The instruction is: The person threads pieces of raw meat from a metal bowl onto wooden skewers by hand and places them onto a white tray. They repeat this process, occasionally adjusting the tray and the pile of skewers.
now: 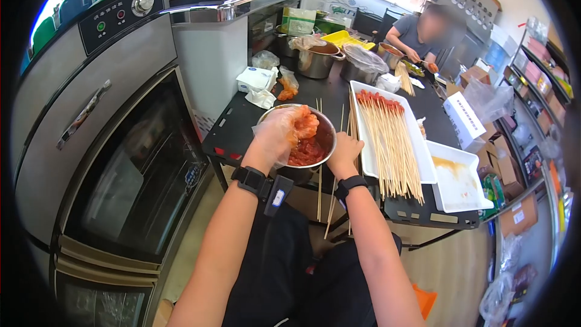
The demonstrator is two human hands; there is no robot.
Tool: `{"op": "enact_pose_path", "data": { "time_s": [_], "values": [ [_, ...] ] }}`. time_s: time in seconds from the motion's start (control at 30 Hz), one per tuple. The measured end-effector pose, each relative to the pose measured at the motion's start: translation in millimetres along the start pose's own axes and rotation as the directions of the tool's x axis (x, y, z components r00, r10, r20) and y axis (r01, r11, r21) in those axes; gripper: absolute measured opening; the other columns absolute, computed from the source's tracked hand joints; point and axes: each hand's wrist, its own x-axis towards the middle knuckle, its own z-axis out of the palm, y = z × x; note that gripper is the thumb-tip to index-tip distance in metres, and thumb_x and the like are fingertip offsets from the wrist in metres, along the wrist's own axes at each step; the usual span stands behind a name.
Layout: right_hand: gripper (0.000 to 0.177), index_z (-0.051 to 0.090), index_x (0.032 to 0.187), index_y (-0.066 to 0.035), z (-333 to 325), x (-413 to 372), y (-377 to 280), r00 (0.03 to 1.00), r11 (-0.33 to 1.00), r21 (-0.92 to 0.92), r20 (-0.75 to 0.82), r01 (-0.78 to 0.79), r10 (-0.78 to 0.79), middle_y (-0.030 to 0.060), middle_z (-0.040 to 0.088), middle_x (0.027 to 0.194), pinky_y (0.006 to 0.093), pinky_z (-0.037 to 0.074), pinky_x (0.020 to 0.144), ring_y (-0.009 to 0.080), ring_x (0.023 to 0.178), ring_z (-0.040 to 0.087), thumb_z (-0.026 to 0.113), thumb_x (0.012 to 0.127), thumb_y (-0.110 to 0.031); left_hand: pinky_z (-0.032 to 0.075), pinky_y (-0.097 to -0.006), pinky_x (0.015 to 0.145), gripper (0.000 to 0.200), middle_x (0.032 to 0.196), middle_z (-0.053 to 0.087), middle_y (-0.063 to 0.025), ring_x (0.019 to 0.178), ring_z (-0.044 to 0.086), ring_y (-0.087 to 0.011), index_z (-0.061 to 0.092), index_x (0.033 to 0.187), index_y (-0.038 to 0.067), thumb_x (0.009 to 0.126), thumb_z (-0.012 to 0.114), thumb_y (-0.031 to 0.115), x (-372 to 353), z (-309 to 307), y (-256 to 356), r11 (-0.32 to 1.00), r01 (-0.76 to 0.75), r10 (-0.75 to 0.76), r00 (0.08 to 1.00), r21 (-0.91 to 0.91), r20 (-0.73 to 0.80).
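Note:
My left hand (283, 132), in a clear plastic glove, is over a round metal bowl (331, 131) near the table's front edge. Its curled fingers, smeared orange-red, close around a clump of marinated meat. More red meat pieces (307, 152) lie in sauce inside the bowl. Bare and closed, my right hand (345, 152) rests at the bowl's right rim; what its fingers grip is hidden. Loose wooden skewers (331, 206) run beside it and stick out past the table edge. To the right, a white tray (431, 177) carries many skewers (396, 151) tipped with red meat.
A second white tray (466, 200), stained with sauce, sits further right. Behind the bowl are a tissue box (256, 79), a large pot (316, 64) and a yellow basket (348, 39). Across the table sits another person (417, 36). A steel oven-like cabinet (133, 169) stands left.

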Motion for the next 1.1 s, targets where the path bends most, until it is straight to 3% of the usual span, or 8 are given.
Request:
{"op": "enact_pose_path", "data": {
  "time_s": [0.3,0.5,0.6,0.63,0.67,0.77,0.87,1.1],
  "values": [
    [0.021,0.065,0.077,-0.005,-19.9,3.4,1.6,0.989,0.993,0.120,0.141,0.018,-0.035,0.0142,0.065,0.079,0.0429,0.035,0.067,0.0298,0.075,0.063,0.054,0.077,-0.023,0.054,-0.0347,0.073,0.015,0.089,0.061,-0.0131,0.083,0.062,-0.0231,0.057,0.095,-0.004,0.088,0.052,0.008,3.2,-1.3,1.0,0.998,0.033,-0.035,0.999,-0.051,-0.032],
    [0.021,0.063,0.076,0.000,-57.8,25.7,36.4,0.999,0.939,0.343,-0.034,0.001,0.011,0.0195,0.064,0.078,0.0409,0.047,0.054,0.0279,0.070,0.064,0.052,0.078,-0.017,0.054,-0.0352,0.072,0.014,0.087,0.059,-0.0112,0.078,0.060,-0.0214,0.055,0.097,-0.003,0.088,0.053,0.008,-1.1,1.9,3.4,0.999,0.048,-0.048,0.999,0.011,-0.002],
    [0.016,0.061,0.081,-0.002,-101.8,8.7,46.6,0.983,0.639,0.749,0.170,-0.177,0.073,0.0102,0.058,0.064,0.0329,0.042,0.045,0.0180,0.051,0.056,0.048,0.081,-0.012,0.053,-0.0364,0.072,0.014,0.087,0.057,-0.0110,0.076,0.059,-0.0211,0.053,0.098,-0.003,0.088,0.052,0.008,-0.6,2.4,4.1,0.998,0.057,-0.057,0.998,-0.030,0.005],
    [0.015,0.059,0.086,-0.002,-109.6,-3.0,50.0,0.974,0.365,0.904,0.221,-0.222,0.045,0.0052,0.053,0.062,0.0292,0.038,0.042,0.0132,0.046,0.048,0.047,0.083,-0.010,0.053,-0.0375,0.073,0.014,0.086,0.056,-0.0111,0.075,0.058,-0.0213,0.053,0.098,-0.002,0.089,0.051,0.008,-0.7,2.1,3.5,0.995,0.069,-0.070,0.997,-0.069,-0.018],
    [0.015,0.057,0.092,-0.003,-117.3,-15.2,52.8,0.966,0.054,0.964,0.260,-0.260,0.005,0.0003,0.047,0.059,0.0255,0.033,0.038,0.0084,0.041,0.040,0.046,0.084,-0.009,0.053,-0.0375,0.073,0.014,0.086,0.056,-0.0111,0.075,0.058,-0.0213,0.053,0.098,-0.002,0.089,0.051,0.008,0.4,0.6,2.8,0.995,0.072,-0.074,0.997,-0.076,-0.021],
    [0.021,0.051,0.104,-0.003,-138.2,-57.9,41.7,0.949,-0.247,0.919,0.315,-0.307,-0.009,-0.0034,0.042,0.060,0.0209,0.026,0.039,0.0050,0.042,0.031,0.045,0.084,-0.007,0.052,-0.0405,0.076,0.014,0.088,0.057,-0.0139,0.078,0.059,-0.0247,0.052,0.097,-0.003,0.089,0.050,0.008,1.0,-3.6,2.4,0.984,0.067,-0.065,0.998,-0.163,0.017],
    [0.028,0.046,0.112,-0.001,-135.5,-84.8,30.6,0.942,-0.340,0.879,0.324,-0.335,-0.091,-0.0022,0.042,0.061,0.0209,0.027,0.041,0.0054,0.043,0.033,0.045,0.085,-0.007,0.050,-0.0430,0.080,0.016,0.096,0.059,-0.0205,0.088,0.060,-0.0317,0.052,0.096,-0.006,0.089,0.050,0.009,0.7,-7.7,2.4,0.938,0.091,-0.050,0.991,-0.336,0.128],
    [0.032,0.041,0.125,-0.002,-123.3,-120.6,13.4,0.921,-0.477,0.791,0.285,-0.383,-0.267,-0.0035,0.030,0.049,0.0207,0.023,0.039,0.0049,0.038,0.026,0.037,0.094,-0.010,0.050,-0.0395,0.083,0.018,0.099,0.059,-0.0201,0.092,0.060,-0.0292,0.051,0.098,-0.007,0.089,0.050,0.009,-0.1,-8.0,3.9,0.966,0.091,-0.070,0.993,-0.241,0.092]
  ]
}}
